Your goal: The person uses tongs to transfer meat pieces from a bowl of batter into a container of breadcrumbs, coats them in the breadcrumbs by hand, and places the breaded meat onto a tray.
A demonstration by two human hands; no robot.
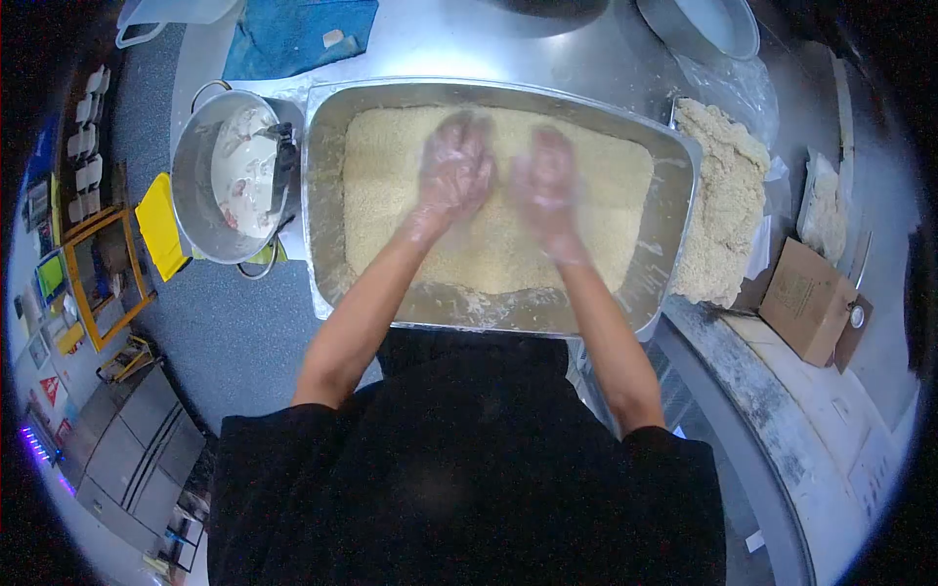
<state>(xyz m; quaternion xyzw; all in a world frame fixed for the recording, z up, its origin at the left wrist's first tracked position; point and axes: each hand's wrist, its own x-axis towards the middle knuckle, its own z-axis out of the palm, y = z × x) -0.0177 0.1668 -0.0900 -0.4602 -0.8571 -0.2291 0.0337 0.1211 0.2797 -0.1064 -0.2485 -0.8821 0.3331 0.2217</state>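
My left hand [456, 168], in a clear plastic glove, lies palm down on pale yellow crumbs [391, 210], its fingers pointing away from me and laid out over the surface. Beside it, my right hand [545, 181], also gloved, is over the same crumbs, smeared by motion so its fingers do not show clearly. A deep rectangular metal pan [667, 230] holds the crumbs in a wide bed. Whether anything lies under either palm is hidden.
A metal pot [191, 186] with white liquid, pieces and a dark-handled tool stands left of the pan. A blue cloth [298, 39] lies behind it. To the right are a heap of coarser crumbs [721, 200], a round metal pan [705, 27] and a cardboard box [806, 301].
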